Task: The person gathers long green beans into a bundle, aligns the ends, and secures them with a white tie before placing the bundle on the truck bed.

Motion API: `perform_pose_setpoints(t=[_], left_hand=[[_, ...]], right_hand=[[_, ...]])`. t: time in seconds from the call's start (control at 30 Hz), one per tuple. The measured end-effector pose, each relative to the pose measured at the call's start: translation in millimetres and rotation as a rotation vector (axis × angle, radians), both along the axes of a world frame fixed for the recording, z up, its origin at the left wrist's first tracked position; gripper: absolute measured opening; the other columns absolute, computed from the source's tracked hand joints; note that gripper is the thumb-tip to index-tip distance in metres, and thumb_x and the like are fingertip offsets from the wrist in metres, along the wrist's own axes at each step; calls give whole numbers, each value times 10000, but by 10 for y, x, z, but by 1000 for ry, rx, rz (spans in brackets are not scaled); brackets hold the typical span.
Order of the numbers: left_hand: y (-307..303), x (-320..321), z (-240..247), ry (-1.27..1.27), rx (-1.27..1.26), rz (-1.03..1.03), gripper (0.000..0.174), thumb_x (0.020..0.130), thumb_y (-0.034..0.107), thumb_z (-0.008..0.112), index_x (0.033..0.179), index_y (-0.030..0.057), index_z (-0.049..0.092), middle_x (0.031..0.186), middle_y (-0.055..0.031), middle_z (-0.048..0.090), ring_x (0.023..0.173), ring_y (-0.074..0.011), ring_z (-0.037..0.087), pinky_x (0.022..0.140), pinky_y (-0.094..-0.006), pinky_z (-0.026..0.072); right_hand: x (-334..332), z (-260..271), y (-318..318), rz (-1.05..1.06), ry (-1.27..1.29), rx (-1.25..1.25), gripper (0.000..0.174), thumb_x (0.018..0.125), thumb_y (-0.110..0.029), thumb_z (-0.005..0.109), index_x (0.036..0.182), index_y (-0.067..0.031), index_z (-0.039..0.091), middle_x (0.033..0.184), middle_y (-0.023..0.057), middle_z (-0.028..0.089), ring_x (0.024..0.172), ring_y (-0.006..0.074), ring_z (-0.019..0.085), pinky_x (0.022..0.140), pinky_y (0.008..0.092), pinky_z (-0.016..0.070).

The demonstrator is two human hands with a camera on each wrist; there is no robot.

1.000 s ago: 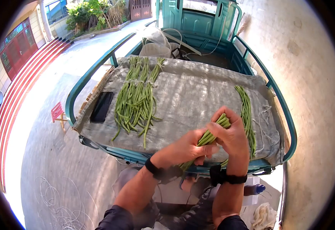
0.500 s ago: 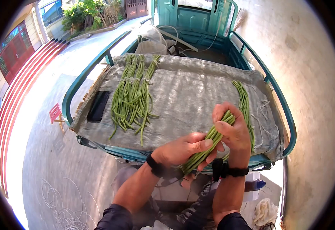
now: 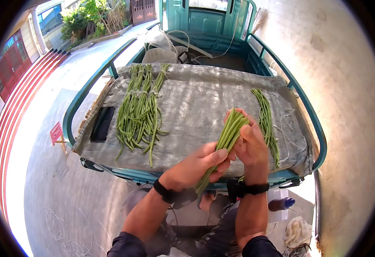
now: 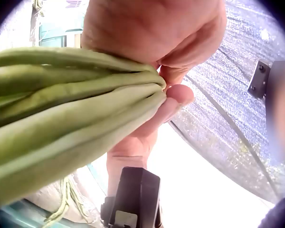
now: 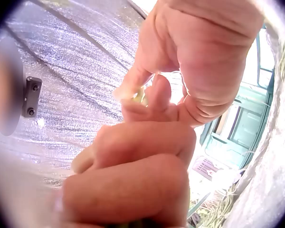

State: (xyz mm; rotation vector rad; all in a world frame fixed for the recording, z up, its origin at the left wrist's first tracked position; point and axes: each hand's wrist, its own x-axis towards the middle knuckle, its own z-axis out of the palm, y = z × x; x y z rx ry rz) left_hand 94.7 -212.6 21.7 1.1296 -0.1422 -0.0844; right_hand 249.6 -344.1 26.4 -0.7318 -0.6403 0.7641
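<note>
A bunch of long green beans [image 3: 230,135] slants up and to the right above the cloth's front part. My left hand [image 3: 191,169] grips its lower half, thumb laid across the front. Around the upper part curls my right hand [image 3: 251,143], with fingers behind the beans and the thumb at their right side. Bean ends [image 4: 80,99] fill the left side of the left wrist view. Curled fingers [image 5: 133,147] hide most of the beans in the right wrist view. Several tied bean bundles [image 3: 141,113] lie on the cloth at the left; loose beans [image 3: 264,122] lie at the right.
The grey cloth [image 3: 196,103] covers the back of a green cart with side rails [image 3: 309,109]. A black phone [image 3: 102,124] lies at the cloth's left edge, white strings [image 3: 288,132] at its right. Behind stands a white bucket [image 3: 159,55]. A bottle [image 3: 279,204] is below at the right.
The beans in my hands have tilted more upright, and more of their upper ends shows. My right hand has shifted from round their tip to their right side. The head view has shifted slightly.
</note>
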Motion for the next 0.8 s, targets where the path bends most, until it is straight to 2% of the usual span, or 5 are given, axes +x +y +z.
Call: perform_pose_setpoints(t=[0.27, 0.37, 0.4, 0.6, 0.8], left_hand=[[49, -26, -10, 5, -112, -6, 511, 1096, 536, 528, 1208, 40, 581, 839, 13, 482, 648, -99, 444, 578, -262, 381], [27, 5, 13, -1, 68, 28, 509, 1102, 527, 523, 1211, 34, 581, 850, 5, 500, 658, -102, 467, 587, -261, 400], [12, -2, 20, -3, 132, 58, 503, 1106, 520, 520, 1206, 31, 581, 853, 3, 508, 663, -104, 476, 591, -263, 410], [-1, 44, 22, 20, 282, 147, 454, 1125, 470, 508, 1165, 24, 587, 852, -1, 529, 678, -105, 501, 598, -263, 441], [7, 29, 59, 54, 201, 149, 420, 1144, 427, 475, 1163, 20, 579, 842, 15, 491, 707, -85, 480, 596, -250, 441]], right_hand=[[13, 64, -64, 224, -186, -201, 560, 845, -318, 905, 1197, 41, 660, 978, 71, 713, 780, 116, 658, 665, 249, 519], [-30, 67, -25, 64, -266, -270, 408, 876, -298, 883, 1058, 23, 708, 890, 59, 710, 727, 107, 655, 599, 253, 493], [-64, 112, 9, 59, -262, -274, 428, 838, -333, 907, 1017, -15, 683, 815, 37, 700, 563, 66, 585, 454, 208, 409], [-121, 72, 112, -155, -335, -322, 163, 929, -147, 810, 903, -29, 702, 687, -9, 638, 513, 39, 524, 426, 230, 358], [-202, 118, 159, -258, -364, -326, 252, 941, -177, 813, 784, -38, 672, 641, -40, 599, 533, 25, 517, 432, 243, 360]])
